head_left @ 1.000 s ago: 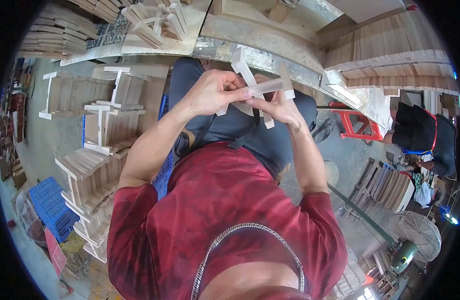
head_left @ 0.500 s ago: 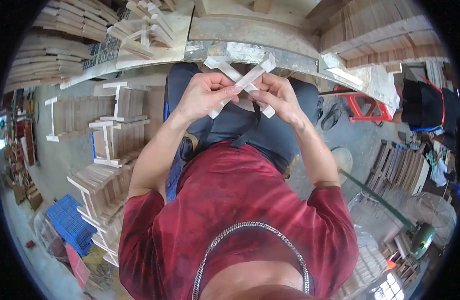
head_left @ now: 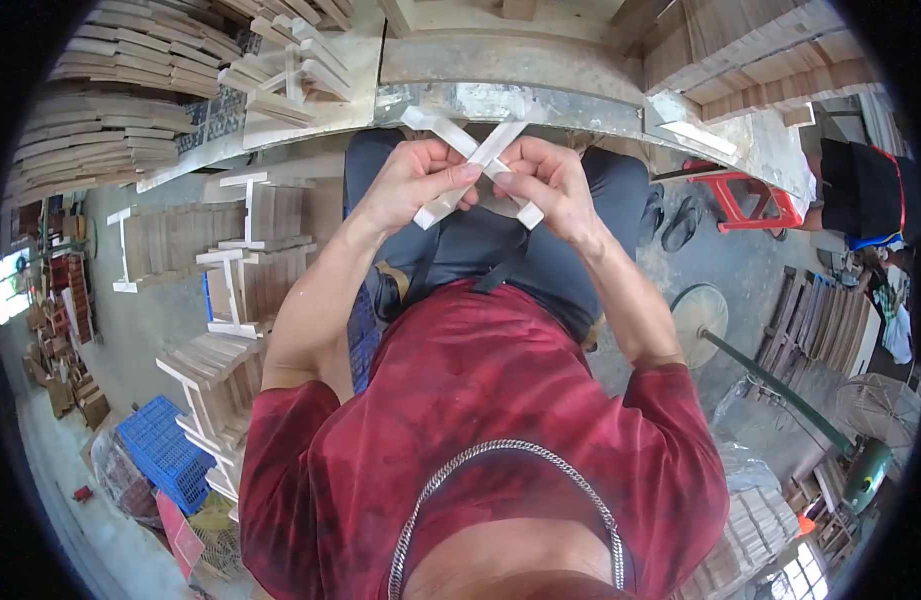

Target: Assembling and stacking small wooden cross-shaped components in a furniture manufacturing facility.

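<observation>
Two pale wooden bars [head_left: 489, 152] cross each other in an X above my lap, close to the bench edge. My left hand [head_left: 421, 185] pinches them just left of the crossing, thumb on top. From the other side my right hand [head_left: 549, 190] grips the same X, its thumb also near the crossing. Square-cut ends point away toward the bench and back toward me. My fingers hide part of the joint, so how tightly the bars fit together cannot be seen.
Ahead runs a worn workbench [head_left: 511, 103]. Similar wooden pieces [head_left: 296, 75] lie at its left, near stacked slats [head_left: 131, 60]. Stacked wooden frames [head_left: 221, 240] and a blue crate [head_left: 166, 450] stand left. On the right are a red stool [head_left: 746, 205], sandals [head_left: 681, 222] and a fan [head_left: 701, 310].
The crossed bars have tipped and turned slightly, their far ends swinging a little to the left. Both hands keep their hold, and the whole view has shifted slightly.
</observation>
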Action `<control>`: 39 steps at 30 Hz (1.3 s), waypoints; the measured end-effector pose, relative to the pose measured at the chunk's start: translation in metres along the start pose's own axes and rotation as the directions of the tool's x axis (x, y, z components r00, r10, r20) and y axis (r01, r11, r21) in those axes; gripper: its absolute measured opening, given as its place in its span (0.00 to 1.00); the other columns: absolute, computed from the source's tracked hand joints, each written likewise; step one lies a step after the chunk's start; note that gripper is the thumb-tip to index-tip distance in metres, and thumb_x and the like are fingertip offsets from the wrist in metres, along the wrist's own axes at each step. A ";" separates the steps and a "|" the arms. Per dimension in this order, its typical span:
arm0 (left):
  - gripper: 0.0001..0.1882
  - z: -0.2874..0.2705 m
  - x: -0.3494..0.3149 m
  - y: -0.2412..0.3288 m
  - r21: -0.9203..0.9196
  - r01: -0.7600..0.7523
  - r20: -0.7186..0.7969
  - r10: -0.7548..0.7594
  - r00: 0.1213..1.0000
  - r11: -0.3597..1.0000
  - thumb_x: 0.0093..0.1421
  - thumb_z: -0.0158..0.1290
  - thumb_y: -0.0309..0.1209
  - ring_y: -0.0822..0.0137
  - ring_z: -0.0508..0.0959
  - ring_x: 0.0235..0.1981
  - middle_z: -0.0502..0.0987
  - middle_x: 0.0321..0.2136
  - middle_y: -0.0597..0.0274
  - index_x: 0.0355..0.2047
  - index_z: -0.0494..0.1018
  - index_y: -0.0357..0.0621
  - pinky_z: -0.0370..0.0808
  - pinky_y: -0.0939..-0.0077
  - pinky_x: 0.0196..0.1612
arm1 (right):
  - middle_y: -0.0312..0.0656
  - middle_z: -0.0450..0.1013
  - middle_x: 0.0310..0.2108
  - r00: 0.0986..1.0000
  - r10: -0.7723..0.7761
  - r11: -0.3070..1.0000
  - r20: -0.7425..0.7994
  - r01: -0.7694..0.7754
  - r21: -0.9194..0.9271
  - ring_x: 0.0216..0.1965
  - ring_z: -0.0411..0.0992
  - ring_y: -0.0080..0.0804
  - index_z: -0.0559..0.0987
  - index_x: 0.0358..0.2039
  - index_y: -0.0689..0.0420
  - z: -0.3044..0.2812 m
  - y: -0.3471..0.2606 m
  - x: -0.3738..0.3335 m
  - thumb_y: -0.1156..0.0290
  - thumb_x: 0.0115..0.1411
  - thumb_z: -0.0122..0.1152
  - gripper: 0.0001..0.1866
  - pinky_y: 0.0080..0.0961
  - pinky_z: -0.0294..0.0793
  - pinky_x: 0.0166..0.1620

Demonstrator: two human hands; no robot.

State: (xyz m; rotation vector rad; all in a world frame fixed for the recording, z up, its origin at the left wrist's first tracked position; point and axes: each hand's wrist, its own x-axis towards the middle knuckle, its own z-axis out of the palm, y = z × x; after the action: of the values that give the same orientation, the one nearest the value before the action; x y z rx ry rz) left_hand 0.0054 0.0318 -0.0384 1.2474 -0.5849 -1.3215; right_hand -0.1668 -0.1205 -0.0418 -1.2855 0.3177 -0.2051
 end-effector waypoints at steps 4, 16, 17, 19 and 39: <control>0.15 0.015 -0.007 0.012 0.020 -0.095 -0.043 0.096 0.994 0.995 0.63 0.62 0.31 0.74 0.81 0.31 0.83 0.36 0.58 0.43 0.76 0.32 0.78 0.79 0.35 | 0.36 0.78 0.30 0.997 -0.080 0.997 0.000 0.080 -0.025 0.31 0.73 0.17 0.81 0.39 0.64 -0.002 -0.004 0.001 0.71 0.60 0.65 0.10 0.18 0.71 0.35; 0.14 0.012 0.008 -0.017 0.479 -0.203 -0.227 0.344 0.911 0.854 0.58 0.64 0.30 0.70 0.83 0.31 0.83 0.32 0.56 0.41 0.78 0.33 0.79 0.77 0.35 | 0.32 0.75 0.22 0.986 0.135 0.980 -0.097 -0.147 -0.130 0.20 0.68 0.15 0.83 0.35 0.60 -0.010 0.009 0.041 0.58 0.62 0.69 0.16 0.16 0.62 0.22; 0.14 0.004 0.016 -0.020 0.390 -0.207 -0.213 0.306 0.928 0.897 0.59 0.64 0.29 0.70 0.83 0.32 0.83 0.33 0.57 0.41 0.77 0.31 0.79 0.77 0.35 | 0.32 0.75 0.21 0.971 0.199 0.960 -0.132 -0.221 -0.171 0.20 0.68 0.15 0.83 0.36 0.60 -0.010 0.009 0.047 0.57 0.63 0.68 0.17 0.16 0.63 0.22; 0.13 0.003 0.015 -0.020 0.270 -0.215 -0.198 0.273 0.941 0.938 0.60 0.63 0.28 0.70 0.82 0.32 0.83 0.33 0.57 0.41 0.77 0.31 0.79 0.78 0.36 | 0.35 0.77 0.24 0.951 0.300 0.935 -0.079 -0.309 -0.175 0.23 0.71 0.18 0.83 0.38 0.62 -0.013 -0.003 0.049 0.55 0.64 0.66 0.20 0.17 0.66 0.24; 0.13 0.012 0.011 0.018 -0.334 -0.016 -0.047 0.000 0.999 0.942 0.64 0.59 0.30 0.68 0.82 0.31 0.82 0.35 0.58 0.45 0.77 0.34 0.83 0.72 0.36 | 0.42 0.75 0.22 0.876 -0.479 0.639 0.054 0.390 -0.663 0.22 0.73 0.27 0.82 0.33 0.60 0.007 -0.023 0.012 0.71 0.59 0.70 0.07 0.25 0.72 0.28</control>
State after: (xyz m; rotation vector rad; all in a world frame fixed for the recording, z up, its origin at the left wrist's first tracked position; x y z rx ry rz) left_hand 0.0037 0.0141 -0.0220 0.9912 -0.3142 -1.3173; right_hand -0.1526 -0.1243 -0.0197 -2.0659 0.1778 -0.6389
